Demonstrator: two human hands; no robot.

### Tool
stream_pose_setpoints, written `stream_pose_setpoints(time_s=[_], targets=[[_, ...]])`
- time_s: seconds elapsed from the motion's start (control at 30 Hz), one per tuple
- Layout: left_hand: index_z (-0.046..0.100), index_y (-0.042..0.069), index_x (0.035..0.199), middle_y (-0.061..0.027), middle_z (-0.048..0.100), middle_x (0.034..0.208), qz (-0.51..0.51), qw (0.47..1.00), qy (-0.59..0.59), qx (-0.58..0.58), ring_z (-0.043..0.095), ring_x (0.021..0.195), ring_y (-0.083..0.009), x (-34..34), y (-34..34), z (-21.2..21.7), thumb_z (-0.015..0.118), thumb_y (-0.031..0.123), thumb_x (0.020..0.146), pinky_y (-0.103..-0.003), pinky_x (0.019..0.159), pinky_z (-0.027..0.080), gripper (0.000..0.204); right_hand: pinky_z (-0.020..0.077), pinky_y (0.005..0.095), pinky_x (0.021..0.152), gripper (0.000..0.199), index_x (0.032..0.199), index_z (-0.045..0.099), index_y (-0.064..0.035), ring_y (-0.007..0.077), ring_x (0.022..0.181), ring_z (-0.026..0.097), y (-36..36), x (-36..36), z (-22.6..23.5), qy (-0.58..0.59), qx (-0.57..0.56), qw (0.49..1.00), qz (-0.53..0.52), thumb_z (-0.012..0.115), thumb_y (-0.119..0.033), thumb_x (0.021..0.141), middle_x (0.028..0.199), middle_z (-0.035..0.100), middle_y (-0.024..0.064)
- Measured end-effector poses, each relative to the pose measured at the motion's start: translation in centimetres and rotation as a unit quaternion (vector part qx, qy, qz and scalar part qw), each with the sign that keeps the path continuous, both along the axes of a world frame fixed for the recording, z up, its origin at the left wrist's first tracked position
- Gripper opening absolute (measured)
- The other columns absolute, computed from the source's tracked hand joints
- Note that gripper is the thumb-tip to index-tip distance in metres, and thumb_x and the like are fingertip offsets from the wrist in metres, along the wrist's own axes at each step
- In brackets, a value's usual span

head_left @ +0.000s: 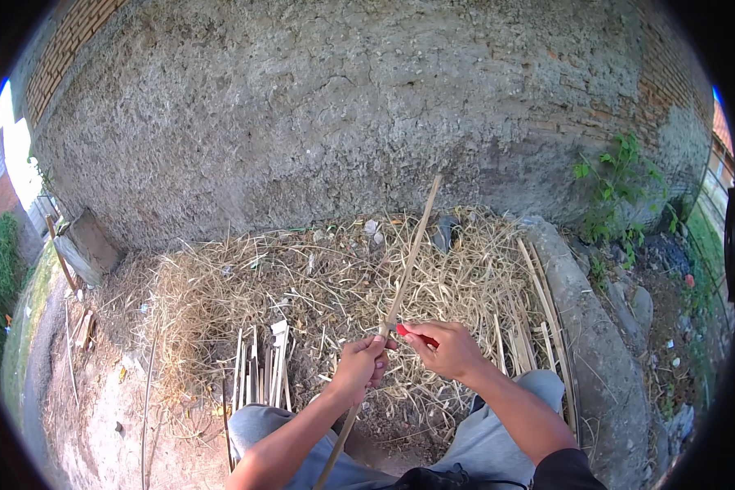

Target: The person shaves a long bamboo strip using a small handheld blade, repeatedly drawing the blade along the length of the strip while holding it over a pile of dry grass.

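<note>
A long, pale bamboo strip slants upward in front of me, its lower end passing down between my knees. My left hand is closed around it near the middle. Just above that grip, my right hand is closed on a red-handled knife. The short grey blade lies against the strip, close to my left fingers. Most of the handle is hidden by my right fingers.
Curly bamboo shavings cover the ground ahead. Cut strips stand by my left knee, and longer strips lie at right beside a concrete edge. A rough wall rises behind, with a green plant at right.
</note>
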State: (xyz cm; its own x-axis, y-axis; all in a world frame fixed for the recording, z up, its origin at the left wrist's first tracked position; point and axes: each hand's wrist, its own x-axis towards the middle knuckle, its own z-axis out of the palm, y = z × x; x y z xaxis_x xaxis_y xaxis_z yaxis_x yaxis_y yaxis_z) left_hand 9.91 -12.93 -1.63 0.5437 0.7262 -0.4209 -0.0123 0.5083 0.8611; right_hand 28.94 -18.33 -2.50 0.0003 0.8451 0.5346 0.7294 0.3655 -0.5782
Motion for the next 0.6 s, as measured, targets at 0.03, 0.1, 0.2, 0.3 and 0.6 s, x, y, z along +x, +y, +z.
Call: stream_pose_setpoints(time_s=[0.03,0.1,0.2,0.3,0.6], targets=[[0.056,0.002,0.101,0.0054,0.035,0.061,-0.001,1.0,-0.001,0.0,0.029,0.046,-0.0044,0.1,-0.1,0.0,0.04,0.025,0.105,-0.023,0.041,0.021,0.028,0.055,0.0321,0.059,0.021,0.1,0.072,-0.0045,0.024,0.065,0.069,-0.1,-0.1,0.0,-0.001,0.0,1.0,-0.001,0.07,-0.021,0.088,0.087,0.072,0.012],[0.054,0.003,0.095,0.0057,0.033,0.059,0.021,1.0,0.011,-0.001,0.027,0.044,-0.0048,0.5,-0.5,0.0,0.04,0.024,0.105,-0.024,0.04,0.019,0.027,0.0538,0.0315,0.056,0.019,0.094,0.073,-0.0043,0.0211,0.061,0.067,-0.4,-0.3,0.1,-0.035,-0.009,0.999,-0.027,0.071,-0.022,0.087,0.08,0.071,0.0097],[0.051,0.005,0.091,0.006,0.031,0.057,0.013,0.999,0.003,-0.031,0.025,0.042,-0.0049,0.6,-0.7,0.3,0.04,0.025,0.105,-0.024,0.039,0.017,0.027,0.0516,0.0315,0.052,0.018,0.092,0.073,-0.0054,0.0211,0.058,0.065,-0.4,-0.3,-0.4,-0.013,0.025,0.999,-0.027,0.072,-0.022,0.086,0.075,0.069,0.0079],[0.049,0.006,0.089,0.0064,0.03,0.056,-0.011,0.999,-0.006,-0.046,0.024,0.041,-0.0045,0.3,-0.6,0.4,0.04,0.026,0.105,-0.024,0.038,0.016,0.026,0.05,0.032,0.05,0.016,0.09,0.073,-0.0061,0.0222,0.056,0.064,-0.6,-0.2,-0.3,-0.029,0.038,0.998,-0.035,0.073,-0.022,0.085,0.073,0.068,0.0073],[0.049,0.007,0.091,0.008,0.028,0.057,-0.013,0.994,-0.045,-0.099,0.022,0.042,-0.0044,0.2,-0.6,-0.2,0.039,0.024,0.105,-0.023,0.039,0.016,0.024,0.0477,0.0346,0.043,0.019,0.086,0.073,-0.0123,0.0233,0.051,0.062,-0.3,-0.5,-1.0,-0.034,0.04,0.997,-0.064,0.069,-0.031,0.088,0.068,0.065,0.0036]])
